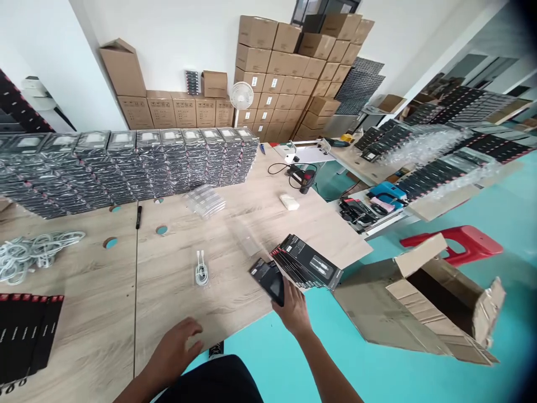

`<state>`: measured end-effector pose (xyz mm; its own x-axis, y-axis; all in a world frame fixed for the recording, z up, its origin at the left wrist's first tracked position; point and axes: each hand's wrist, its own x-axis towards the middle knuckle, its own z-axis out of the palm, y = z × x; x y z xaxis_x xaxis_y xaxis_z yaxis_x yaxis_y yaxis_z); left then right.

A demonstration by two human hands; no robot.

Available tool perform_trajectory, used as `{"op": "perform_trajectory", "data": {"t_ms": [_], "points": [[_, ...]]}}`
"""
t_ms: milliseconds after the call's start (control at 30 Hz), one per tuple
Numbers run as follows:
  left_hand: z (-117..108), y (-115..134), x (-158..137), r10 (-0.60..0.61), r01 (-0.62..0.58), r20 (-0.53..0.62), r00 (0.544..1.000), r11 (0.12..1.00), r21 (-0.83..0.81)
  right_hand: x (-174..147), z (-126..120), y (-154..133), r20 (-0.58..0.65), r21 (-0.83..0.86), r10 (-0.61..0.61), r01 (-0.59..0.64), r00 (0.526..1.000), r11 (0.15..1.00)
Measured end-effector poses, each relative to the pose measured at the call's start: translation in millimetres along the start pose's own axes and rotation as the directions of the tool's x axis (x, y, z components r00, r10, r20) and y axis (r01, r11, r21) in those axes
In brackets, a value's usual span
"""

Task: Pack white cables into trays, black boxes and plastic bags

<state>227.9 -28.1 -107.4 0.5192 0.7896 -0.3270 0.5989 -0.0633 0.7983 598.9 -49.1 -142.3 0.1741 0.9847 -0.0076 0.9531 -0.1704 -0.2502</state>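
Note:
My right hand point(292, 307) grips a flat black box point(268, 278) by its near end, at the table's front edge. Just beyond it, a fanned stack of similar black boxes point(310, 262) lies on the table; the top one has a picture of white cable plugs. My left hand point(178, 346) hovers near the front edge with thumb and fingers apart and nothing in it. Between the hands and farther in, a coiled white cable point(201, 272) rests on a clear plastic sleeve.
Wrapped black boxes point(168, 159) line the table's back. White cables point(31, 252) and black boxes point(27, 330) lie at left; a black marker point(138, 217) and clear trays point(205, 200) sit mid-table. An opened carton point(377, 305) and red stool point(474, 243) stand on the floor at right.

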Motion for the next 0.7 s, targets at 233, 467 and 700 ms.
{"op": "perform_trajectory", "data": {"t_ms": [233,467,700], "points": [[9,48,41,0.395,-0.425,0.159,0.905,0.82,0.382,-15,-30,-99,0.154,0.247,-0.549,0.506,0.821,0.826],[11,28,31,0.134,-0.135,0.035,0.99,0.883,0.45,-25,-32,-117,-0.033,0.287,-0.37,0.364,0.928,0.886],[-6,40,12,0.145,-0.114,-0.023,0.989,0.86,0.498,0,-12,-201,-0.089,0.213,-0.232,0.246,0.969,0.946]]}}
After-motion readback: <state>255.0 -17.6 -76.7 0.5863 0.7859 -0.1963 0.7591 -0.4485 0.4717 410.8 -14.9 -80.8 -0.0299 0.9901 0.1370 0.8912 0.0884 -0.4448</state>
